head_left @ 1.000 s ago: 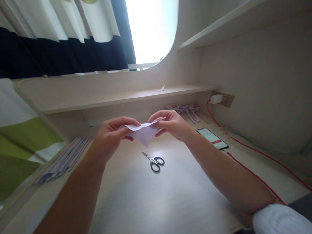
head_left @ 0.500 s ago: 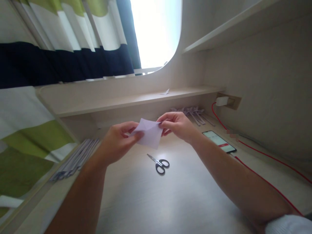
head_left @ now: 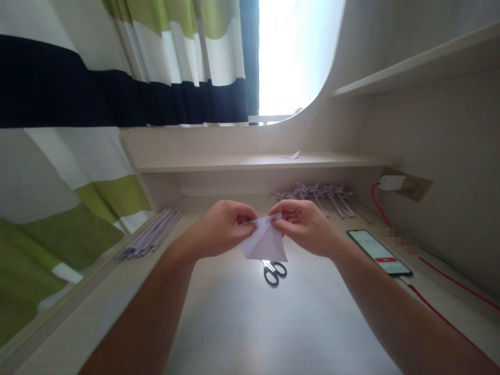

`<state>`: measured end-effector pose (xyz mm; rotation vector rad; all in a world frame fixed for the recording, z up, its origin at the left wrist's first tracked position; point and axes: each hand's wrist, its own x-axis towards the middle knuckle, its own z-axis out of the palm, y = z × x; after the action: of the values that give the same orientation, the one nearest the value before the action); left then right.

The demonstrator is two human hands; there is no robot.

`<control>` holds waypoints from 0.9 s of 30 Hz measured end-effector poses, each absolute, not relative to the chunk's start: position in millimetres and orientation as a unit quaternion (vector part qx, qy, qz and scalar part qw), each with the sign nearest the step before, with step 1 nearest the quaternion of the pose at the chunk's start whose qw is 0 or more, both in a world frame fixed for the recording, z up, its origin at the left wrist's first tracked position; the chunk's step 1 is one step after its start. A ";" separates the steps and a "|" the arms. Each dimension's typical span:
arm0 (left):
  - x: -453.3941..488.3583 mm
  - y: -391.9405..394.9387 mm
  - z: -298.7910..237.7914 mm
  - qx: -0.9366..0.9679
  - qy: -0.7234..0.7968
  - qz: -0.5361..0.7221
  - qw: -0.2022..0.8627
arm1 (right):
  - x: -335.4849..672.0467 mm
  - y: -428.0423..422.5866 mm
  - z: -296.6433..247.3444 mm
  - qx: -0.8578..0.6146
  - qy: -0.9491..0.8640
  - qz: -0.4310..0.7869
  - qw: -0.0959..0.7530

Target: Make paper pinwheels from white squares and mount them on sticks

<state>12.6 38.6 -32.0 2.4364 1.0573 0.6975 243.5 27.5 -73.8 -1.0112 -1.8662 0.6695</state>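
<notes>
I see the surface (head_left: pixel 234 323), with paper sticks (head_left: pixel 152 234) at its left and what look like paper pinwheels (head_left: pixel 312 192) at far right. The left hand (head_left: pixel 224 226) and right hand (head_left: pixel 307 224) both pinch the far edge of one folded paper (head_left: pixel 265 242), held over the middle. A phone (head_left: pixel 377 252) lies right; scissors (head_left: pixel 274 267) lie partly hidden by the paper.

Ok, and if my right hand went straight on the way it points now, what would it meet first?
Past the pale paper it holds, your right hand would probably meet your left hand first, though depth is hard to judge here.
</notes>
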 end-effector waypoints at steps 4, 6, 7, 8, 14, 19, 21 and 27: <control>11.9 44.8 -35.8 0.875 0.400 0.196 0.191 | 237.4 27.3 -73.9 -0.390 -0.743 0.294 0.458; 7.6 52.1 -36.6 0.862 0.415 0.220 0.192 | 237.3 30.5 -74.6 -0.381 -0.727 0.314 0.477; 4.3 56.3 -36.5 0.848 0.429 0.244 0.193 | 237.9 32.9 -75.7 -0.382 -0.720 0.320 0.484; 0.3 60.4 -36.1 0.830 0.445 0.272 0.197 | 238.7 35.6 -77.4 -0.387 -0.715 0.324 0.483; -22.1 74.7 -33.1 0.738 0.503 0.398 0.210 | 238.0 46.7 -97.0 -0.510 -0.783 0.290 0.207; -22.3 73.3 -31.4 0.700 0.487 0.462 0.245 | 223.7 44.3 -120.1 -0.543 -0.804 0.238 0.042; -20.9 71.9 -30.2 0.680 0.475 0.486 0.276 | 215.9 42.8 -129.9 -0.565 -0.799 0.207 0.000; -22.1 66.8 -24.1 0.643 0.418 0.524 0.371 | 204.7 44.3 -146.5 -0.588 -0.791 0.166 -0.039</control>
<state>-22.1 66.8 -24.1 1.6481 1.0724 1.3436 204.7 44.3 -146.5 -1.8932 -2.5480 0.5363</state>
